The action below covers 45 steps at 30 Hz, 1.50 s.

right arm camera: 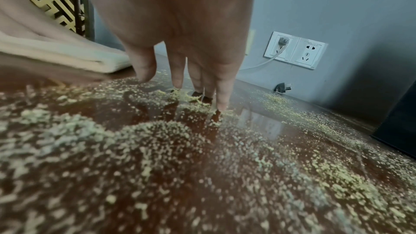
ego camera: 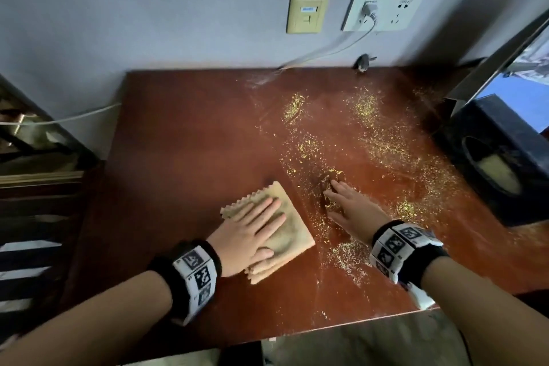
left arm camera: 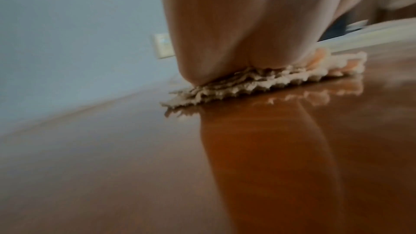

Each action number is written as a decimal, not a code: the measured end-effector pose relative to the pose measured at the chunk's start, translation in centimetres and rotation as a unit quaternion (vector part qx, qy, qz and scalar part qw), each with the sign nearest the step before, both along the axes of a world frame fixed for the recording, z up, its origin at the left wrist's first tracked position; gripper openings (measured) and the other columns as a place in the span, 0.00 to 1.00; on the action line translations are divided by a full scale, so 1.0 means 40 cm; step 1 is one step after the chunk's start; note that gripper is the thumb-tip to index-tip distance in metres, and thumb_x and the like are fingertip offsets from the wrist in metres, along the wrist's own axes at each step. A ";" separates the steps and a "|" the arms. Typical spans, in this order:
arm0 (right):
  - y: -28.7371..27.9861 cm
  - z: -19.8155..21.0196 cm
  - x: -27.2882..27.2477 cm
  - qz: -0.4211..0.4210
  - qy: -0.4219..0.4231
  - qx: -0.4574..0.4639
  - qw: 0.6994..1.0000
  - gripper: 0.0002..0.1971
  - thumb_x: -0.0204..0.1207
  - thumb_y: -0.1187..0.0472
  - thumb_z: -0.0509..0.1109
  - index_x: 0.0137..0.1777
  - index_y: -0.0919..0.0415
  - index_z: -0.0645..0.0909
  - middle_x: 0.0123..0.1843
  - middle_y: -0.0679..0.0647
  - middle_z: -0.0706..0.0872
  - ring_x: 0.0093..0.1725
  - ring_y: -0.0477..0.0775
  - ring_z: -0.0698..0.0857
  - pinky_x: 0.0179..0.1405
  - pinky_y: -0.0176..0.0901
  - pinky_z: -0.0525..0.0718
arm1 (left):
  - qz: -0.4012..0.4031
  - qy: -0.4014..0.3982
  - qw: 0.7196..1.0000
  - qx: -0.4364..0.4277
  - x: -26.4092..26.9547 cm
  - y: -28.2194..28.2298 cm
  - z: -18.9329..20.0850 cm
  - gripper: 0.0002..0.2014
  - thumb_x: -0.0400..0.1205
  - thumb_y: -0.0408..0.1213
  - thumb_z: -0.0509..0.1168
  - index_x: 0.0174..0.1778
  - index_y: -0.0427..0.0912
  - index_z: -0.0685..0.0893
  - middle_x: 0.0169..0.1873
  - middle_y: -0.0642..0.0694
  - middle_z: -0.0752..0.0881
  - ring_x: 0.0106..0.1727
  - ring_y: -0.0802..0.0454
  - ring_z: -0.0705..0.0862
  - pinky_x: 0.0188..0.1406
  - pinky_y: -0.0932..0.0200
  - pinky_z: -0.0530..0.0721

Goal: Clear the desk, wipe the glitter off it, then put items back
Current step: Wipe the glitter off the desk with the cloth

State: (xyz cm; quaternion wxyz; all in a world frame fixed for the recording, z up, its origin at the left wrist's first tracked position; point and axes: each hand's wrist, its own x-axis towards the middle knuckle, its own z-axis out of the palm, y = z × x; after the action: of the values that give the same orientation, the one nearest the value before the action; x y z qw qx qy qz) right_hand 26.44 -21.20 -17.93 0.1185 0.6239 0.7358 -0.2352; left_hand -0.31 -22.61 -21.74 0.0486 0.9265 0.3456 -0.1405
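desk (ego camera: 184,140) left half wiped; glitter (ego camera: 383,151) covers the right half. left hand (ego camera: 246,239) presses flat on folded cloth (ego camera: 292,235). right hand (ego camera: 353,211), fingers straight, touches glitter. items not returned.

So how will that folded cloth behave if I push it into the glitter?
The cloth looks soft and layered, so it may bunch unless the left hand presses flat. The desk looks glossy, so it should slide; loose glitter probably scatters.
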 end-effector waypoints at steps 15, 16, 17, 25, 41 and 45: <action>-0.057 -0.003 0.033 0.009 -0.001 -0.005 1.000 0.28 0.84 0.51 0.57 0.81 0.48 0.54 0.85 0.48 0.46 0.84 0.48 0.48 0.80 0.46 0.56 | 0.069 0.029 0.997 -0.006 -0.044 -0.029 0.003 0.33 0.85 0.58 0.39 0.77 0.38 0.65 0.77 0.36 0.69 0.79 0.41 0.65 0.74 0.46 0.67; -0.058 -0.002 0.032 0.008 -0.002 -0.006 1.000 0.28 0.84 0.50 0.57 0.81 0.47 0.54 0.85 0.48 0.46 0.84 0.48 0.47 0.80 0.46 0.56 | 0.059 0.022 0.998 0.006 -0.024 -0.043 0.001 0.33 0.84 0.58 0.42 0.77 0.38 0.66 0.77 0.36 0.69 0.79 0.41 0.67 0.72 0.44 0.73; -0.059 -0.001 0.030 0.008 -0.003 -0.006 1.000 0.27 0.84 0.50 0.57 0.81 0.47 0.54 0.85 0.49 0.46 0.84 0.48 0.47 0.80 0.46 0.55 | 0.036 0.012 0.999 0.008 0.004 -0.070 -0.004 0.33 0.82 0.57 0.44 0.77 0.39 0.67 0.76 0.36 0.70 0.78 0.40 0.68 0.69 0.43 0.77; -0.047 0.012 0.023 0.017 0.001 -0.010 1.000 0.26 0.84 0.51 0.56 0.81 0.48 0.57 0.85 0.51 0.48 0.84 0.50 0.50 0.80 0.46 0.56 | -0.155 -0.039 0.987 0.004 0.163 -0.254 -0.026 0.30 0.81 0.56 0.44 0.80 0.51 0.64 0.79 0.47 0.67 0.79 0.50 0.67 0.81 0.47 0.61; -0.007 -0.003 0.018 0.016 0.009 0.005 1.000 0.25 0.85 0.53 0.56 0.80 0.48 0.58 0.85 0.48 0.47 0.84 0.47 0.48 0.80 0.45 0.55 | 0.017 0.037 0.999 0.001 -0.119 0.094 -0.012 0.40 0.80 0.64 0.39 0.83 0.42 0.44 0.80 0.34 0.62 0.81 0.39 0.57 0.76 0.45 0.55; 0.029 0.002 -0.004 0.036 0.017 0.006 0.999 0.25 0.85 0.53 0.56 0.80 0.47 0.57 0.85 0.47 0.46 0.84 0.47 0.47 0.80 0.42 0.53 | -0.135 0.033 0.990 -0.034 -0.125 0.080 0.015 0.38 0.78 0.63 0.47 0.82 0.46 0.59 0.82 0.43 0.59 0.82 0.47 0.55 0.75 0.48 0.55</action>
State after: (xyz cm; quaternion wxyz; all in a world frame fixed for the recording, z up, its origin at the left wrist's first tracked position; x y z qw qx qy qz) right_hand 26.27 -20.03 -17.86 0.1101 0.5938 0.7610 -0.2372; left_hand -5.32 -19.40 -21.15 0.0498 0.9573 0.2142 -0.1876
